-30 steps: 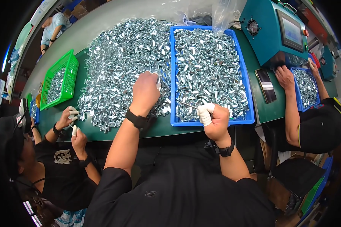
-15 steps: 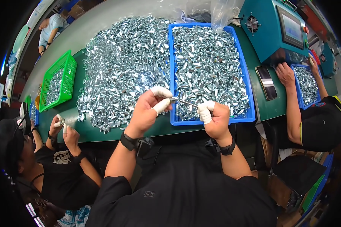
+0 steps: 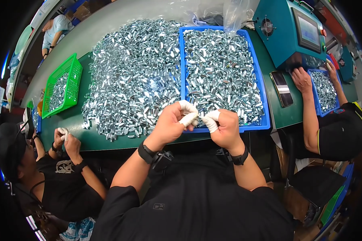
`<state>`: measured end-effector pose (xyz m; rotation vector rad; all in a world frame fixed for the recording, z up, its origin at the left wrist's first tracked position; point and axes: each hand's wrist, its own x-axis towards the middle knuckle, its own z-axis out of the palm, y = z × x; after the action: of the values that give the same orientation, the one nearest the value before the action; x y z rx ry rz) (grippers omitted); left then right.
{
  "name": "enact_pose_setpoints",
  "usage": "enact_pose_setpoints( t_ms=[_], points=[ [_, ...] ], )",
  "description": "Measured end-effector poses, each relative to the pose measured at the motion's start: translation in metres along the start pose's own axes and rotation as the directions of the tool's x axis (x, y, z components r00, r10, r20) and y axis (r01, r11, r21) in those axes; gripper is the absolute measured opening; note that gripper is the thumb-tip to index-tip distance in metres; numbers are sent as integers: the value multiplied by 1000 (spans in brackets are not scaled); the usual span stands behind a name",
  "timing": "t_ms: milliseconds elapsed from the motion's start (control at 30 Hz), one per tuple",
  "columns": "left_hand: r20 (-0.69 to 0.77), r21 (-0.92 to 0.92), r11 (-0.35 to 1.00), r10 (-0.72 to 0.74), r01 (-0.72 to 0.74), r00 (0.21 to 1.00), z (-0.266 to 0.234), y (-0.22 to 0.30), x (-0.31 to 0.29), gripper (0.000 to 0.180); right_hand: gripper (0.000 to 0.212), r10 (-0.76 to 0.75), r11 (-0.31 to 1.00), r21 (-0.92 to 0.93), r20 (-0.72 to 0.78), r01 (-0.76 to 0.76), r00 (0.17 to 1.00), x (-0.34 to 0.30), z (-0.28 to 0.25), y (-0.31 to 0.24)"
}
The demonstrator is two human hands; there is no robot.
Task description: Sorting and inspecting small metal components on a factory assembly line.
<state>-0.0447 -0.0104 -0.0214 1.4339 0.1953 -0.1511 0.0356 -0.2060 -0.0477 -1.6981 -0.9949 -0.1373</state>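
Head view: the left hand and right hand meet over the near edge of a blue tray, white-covered fingertips close together. Both are closed in a pinch; I cannot tell what either grips. Small metal pieces fill the tray, and a loose pile spreads left of it; a green basket stands farther left.

I see silver metal pieces, blue tray, bright-green latticed basket, dark-green tabletop, teal machine with red button, white finger covers, black wristbands.
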Motion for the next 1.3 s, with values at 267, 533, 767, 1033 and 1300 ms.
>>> enact_pose_setpoints(
  t_ms=[267, 533, 767, 1033, 1300],
  points=[
    [23, 111, 948, 298, -298, 954, 11, -13, 0, 11, 19, 204, 947, 240, 71, -215, 976, -2, -7, 4],
    [11, 154, 952, 268, -266, 963, 1, -6, 0, 12, 22, 148, 981, 119, 34, -151, 988, -5, -6, 4],
    [-173, 182, 968, 207, -175, 963, -27, 14, 30, 16, 24, 296, 891, 406, -182, -203, 938, -15, -6, 4],
    [24, 952, 253, 505, -174, 863, -58, 6, 49, 31, 24, 214, 941, 295, -144, -164, 966, -12, -2, 4],
    [-99, 988, 149, 354, 48, 930, -60, 5, 50, 23, 23, 192, 952, 270, -145, -148, 971, -11, -1, 4]
  ],
)
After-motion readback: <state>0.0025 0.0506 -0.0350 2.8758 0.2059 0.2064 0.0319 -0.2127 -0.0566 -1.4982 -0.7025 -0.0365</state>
